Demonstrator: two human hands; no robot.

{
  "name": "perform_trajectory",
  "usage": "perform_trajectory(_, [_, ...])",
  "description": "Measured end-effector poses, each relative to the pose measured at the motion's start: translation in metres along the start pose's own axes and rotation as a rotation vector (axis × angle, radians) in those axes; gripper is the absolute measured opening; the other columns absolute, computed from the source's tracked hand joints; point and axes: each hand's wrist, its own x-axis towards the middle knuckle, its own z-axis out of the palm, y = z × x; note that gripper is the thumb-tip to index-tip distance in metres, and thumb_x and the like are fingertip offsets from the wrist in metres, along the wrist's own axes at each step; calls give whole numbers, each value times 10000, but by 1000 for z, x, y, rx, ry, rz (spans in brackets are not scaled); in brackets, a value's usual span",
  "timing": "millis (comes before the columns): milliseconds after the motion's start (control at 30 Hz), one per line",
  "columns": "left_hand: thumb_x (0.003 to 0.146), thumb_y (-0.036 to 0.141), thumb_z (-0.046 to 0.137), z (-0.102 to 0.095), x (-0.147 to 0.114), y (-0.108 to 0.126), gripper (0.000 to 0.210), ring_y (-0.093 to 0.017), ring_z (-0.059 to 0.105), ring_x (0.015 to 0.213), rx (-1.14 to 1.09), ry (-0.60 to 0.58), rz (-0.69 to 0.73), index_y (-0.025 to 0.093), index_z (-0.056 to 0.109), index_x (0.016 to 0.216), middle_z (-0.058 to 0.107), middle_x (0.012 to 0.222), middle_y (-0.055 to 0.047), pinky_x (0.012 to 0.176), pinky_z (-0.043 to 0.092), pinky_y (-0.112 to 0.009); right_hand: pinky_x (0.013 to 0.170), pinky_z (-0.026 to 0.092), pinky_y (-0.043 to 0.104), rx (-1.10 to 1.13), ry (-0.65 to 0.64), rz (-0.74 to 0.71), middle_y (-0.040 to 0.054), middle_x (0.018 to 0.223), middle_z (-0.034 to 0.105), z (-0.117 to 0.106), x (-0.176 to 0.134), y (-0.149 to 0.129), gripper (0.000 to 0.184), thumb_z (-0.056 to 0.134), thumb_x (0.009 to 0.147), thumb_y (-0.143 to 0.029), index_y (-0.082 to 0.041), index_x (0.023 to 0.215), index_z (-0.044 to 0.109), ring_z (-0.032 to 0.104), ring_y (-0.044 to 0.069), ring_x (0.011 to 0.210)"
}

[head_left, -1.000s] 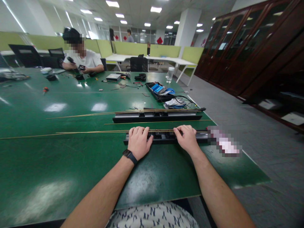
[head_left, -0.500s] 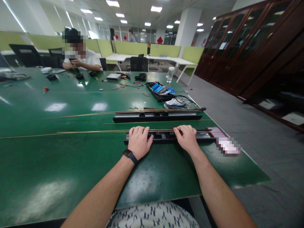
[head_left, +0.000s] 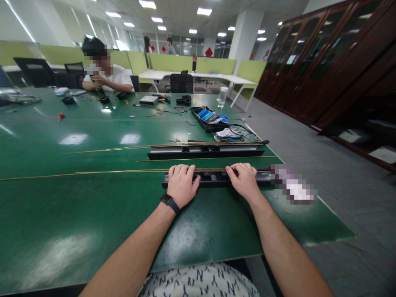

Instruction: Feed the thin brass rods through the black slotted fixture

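Okay, so the most readable writing around is the clothing [head_left: 198, 282] at the bottom edge, covered in dark letters that look like Ns and Ys. The pinkish thing [head_left: 298, 192] by the rail's right end is pixelated, so any label's a mystery, and the red diamond signs [head_left: 208, 52] way back are too small to read.

Anyway, the near black rail [head_left: 213, 184] lies crosswise on the green table [head_left: 77, 214], right under both hands. Left hand [head_left: 181, 183] is palm-down over it, fingers slightly spread across the thin gold rods [head_left: 148, 170], thumb sticking out sideways. Right hand [head_left: 243, 179] has thumb and fingertips bunched at those rods; honestly can't tell if it's a real pinch. A single rod [head_left: 185, 159] lies just beyond, then a second rail [head_left: 206, 156] with more rods along its top.
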Motion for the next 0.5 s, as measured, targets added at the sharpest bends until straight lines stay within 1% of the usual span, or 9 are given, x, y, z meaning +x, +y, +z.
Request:
perform_trajectory(333, [982, 404, 529, -1, 0, 0, 363, -301, 564, 1152, 0, -6, 0, 210, 618, 1275, 680, 1136, -121, 1068, 345, -498, 896, 293, 403, -4, -2, 8, 37, 858, 708, 0, 0, 0, 295, 529, 982, -407, -231, 770, 634, 539, 236, 968])
perform_trajectory(500, [978, 404, 531, -1, 0, 0, 362, -305, 565, 1156, -3, -9, -6, 225, 618, 1280, 682, 1142, -123, 1073, 344, -501, 893, 295, 399, -10, 3, 17, 36, 859, 713, 1, 0, 1, 303, 532, 977, -423, -234, 768, 643, 545, 235, 961])
